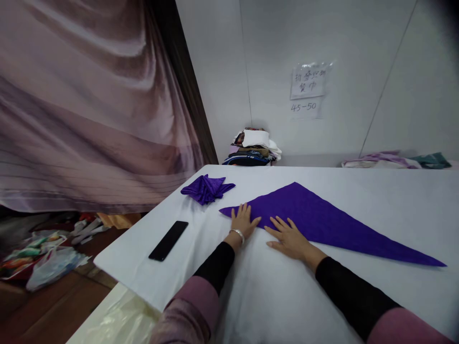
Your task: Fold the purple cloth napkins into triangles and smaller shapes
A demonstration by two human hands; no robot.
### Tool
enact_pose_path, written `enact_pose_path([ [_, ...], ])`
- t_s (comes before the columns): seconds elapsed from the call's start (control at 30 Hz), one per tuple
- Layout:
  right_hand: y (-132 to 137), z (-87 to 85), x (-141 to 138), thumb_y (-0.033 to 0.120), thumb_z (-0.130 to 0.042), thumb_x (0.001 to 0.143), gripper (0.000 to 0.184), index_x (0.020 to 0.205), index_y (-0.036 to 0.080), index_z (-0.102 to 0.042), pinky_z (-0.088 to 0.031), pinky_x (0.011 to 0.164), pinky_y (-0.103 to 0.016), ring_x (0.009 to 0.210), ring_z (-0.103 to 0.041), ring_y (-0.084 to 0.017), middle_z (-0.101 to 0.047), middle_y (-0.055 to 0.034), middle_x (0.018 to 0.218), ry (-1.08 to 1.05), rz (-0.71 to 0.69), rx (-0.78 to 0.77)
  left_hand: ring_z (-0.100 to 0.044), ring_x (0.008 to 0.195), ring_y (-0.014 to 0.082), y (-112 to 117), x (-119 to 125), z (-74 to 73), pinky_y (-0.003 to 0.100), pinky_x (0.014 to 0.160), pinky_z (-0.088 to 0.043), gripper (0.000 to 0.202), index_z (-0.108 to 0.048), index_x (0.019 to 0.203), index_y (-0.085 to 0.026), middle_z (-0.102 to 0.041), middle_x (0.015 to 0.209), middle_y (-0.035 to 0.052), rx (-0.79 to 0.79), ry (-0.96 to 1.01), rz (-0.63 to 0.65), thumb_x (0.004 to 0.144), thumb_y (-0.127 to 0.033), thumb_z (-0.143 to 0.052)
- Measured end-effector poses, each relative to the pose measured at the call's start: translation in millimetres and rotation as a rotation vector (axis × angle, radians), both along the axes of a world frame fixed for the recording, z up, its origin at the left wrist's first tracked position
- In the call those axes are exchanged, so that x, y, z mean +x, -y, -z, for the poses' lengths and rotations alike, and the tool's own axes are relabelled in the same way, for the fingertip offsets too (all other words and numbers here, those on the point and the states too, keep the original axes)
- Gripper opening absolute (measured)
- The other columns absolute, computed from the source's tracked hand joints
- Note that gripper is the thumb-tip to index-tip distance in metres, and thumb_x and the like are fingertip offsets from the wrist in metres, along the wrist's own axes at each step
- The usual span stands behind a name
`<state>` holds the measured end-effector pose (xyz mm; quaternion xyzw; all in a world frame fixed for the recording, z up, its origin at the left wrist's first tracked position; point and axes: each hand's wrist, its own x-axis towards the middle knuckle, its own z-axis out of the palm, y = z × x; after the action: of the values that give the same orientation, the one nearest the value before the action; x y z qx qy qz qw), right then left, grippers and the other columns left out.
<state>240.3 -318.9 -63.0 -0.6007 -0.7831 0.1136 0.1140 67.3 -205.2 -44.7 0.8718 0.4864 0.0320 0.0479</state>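
Note:
A purple cloth napkin (322, 215) lies flat on the table as a wide triangle, its peak pointing away from me and its long edge nearest me. My left hand (243, 222) rests with fingers spread on the napkin's left part, near that long edge. To its right, my right hand (289, 238) also lies open, fingertips on the cloth close to the same edge. Neither hand grasps anything. Beyond my left hand sits a second purple napkin (204, 189), folded into a pleated shape with pointed ends.
A black phone (168, 241) lies on the white table (129, 248) at the left. Folded cloths (253, 148) are stacked beyond the far edge, with more fabric (390, 160) farther right. A curtain (89, 105) hangs at left; plastic bags (53, 265) lie below. Handwritten paper signs (307, 91) hang on the wall.

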Motion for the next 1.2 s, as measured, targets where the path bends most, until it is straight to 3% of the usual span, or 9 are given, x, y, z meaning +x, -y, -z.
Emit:
enact_pose_path([
  [0.1, -0.4, 0.8, -0.6, 0.065, -0.029, 0.085, 0.061, 0.137, 0.032, -0.036, -0.005, 0.104, -0.056, 0.136, -0.014, -0.030, -0.024, -0.0076, 0.148, -0.002, -0.009, 0.015, -0.005, 0.138, 0.0224, 15.4, 39.2, 1.0, 0.048, 0.111, -0.002, 0.067, -0.021, 0.141, -0.020, -0.015, 0.151, 0.0038, -0.011, 0.028, 0.148, 0.087, -0.058, -0.017],
  [0.2, -0.3, 0.8, -0.9, 0.061, -0.033, 0.086, 0.062, 0.138, 0.027, -0.035, -0.006, 0.105, -0.056, 0.135, -0.017, -0.031, -0.028, -0.0093, 0.146, -0.016, -0.011, 0.027, -0.007, 0.138, 0.0215, 24.8, 71.9, 6.0, 0.049, 0.111, -0.006, 0.064, -0.021, 0.141, -0.021, -0.016, 0.151, 0.0038, -0.070, 0.051, 0.292, 0.088, -0.055, -0.014],
  [0.33, 0.0, 0.1, -0.8, 0.061, -0.033, 0.086, 0.064, 0.139, 0.025, -0.034, -0.004, 0.105, -0.056, 0.134, -0.016, -0.032, -0.027, -0.0102, 0.146, -0.016, -0.014, 0.024, -0.011, 0.138, 0.0221, 19.6, 79.7, 13.2, 0.049, 0.110, -0.010, 0.066, -0.022, 0.141, -0.019, -0.019, 0.150, 0.0064, -0.106, 0.041, 0.302, 0.087, -0.056, -0.011],
  [0.47, 0.2, 1.3, -0.2, 0.064, -0.029, 0.086, 0.061, 0.135, 0.030, -0.040, -0.005, 0.105, -0.056, 0.135, -0.016, -0.033, -0.028, -0.0080, 0.147, 0.004, -0.015, 0.009, -0.009, 0.138, 0.0227, 4.8, 61.2, 16.9, 0.049, 0.110, -0.008, 0.069, -0.021, 0.141, -0.018, -0.018, 0.150, 0.0068, -0.100, 0.020, 0.251, 0.087, -0.058, -0.010],
  [0.8, 0.5, 2.0, -0.2, 0.067, -0.024, 0.085, 0.066, 0.139, 0.030, -0.031, -0.006, 0.106, -0.053, 0.136, -0.012, -0.028, -0.019, -0.0101, 0.149, 0.028, -0.001, 0.000, -0.007, 0.138, 0.0244, -44.1, -2.5, 14.1, 0.051, 0.109, -0.006, 0.077, -0.021, 0.141, -0.021, -0.016, 0.151, 0.0053, -0.051, -0.036, 0.060, 0.082, -0.068, -0.014],
  [1.03, 1.2, 2.9, 0.7, 0.067, -0.025, 0.085, 0.065, 0.140, 0.032, -0.027, -0.005, 0.107, -0.052, 0.137, -0.009, -0.028, -0.016, -0.0065, 0.150, 0.009, 0.001, -0.003, -0.010, 0.138, 0.0253, -93.3, -59.7, 8.7, 0.053, 0.108, -0.008, 0.071, -0.024, 0.140, -0.019, -0.016, 0.151, 0.0079, -0.033, -0.077, -0.128, 0.085, -0.062, -0.014],
  [1.2, 1.7, 0.7, -0.1, 0.067, -0.025, 0.085, 0.065, 0.140, 0.033, -0.028, -0.005, 0.107, -0.052, 0.137, -0.009, -0.028, -0.014, -0.0047, 0.150, 0.006, 0.011, -0.026, -0.014, 0.137, 0.0263, -117.3, -74.6, 8.7, 0.052, 0.107, -0.012, 0.067, -0.026, 0.140, -0.020, -0.019, 0.150, 0.0082, -0.029, -0.073, -0.192, 0.086, -0.059, -0.016],
])
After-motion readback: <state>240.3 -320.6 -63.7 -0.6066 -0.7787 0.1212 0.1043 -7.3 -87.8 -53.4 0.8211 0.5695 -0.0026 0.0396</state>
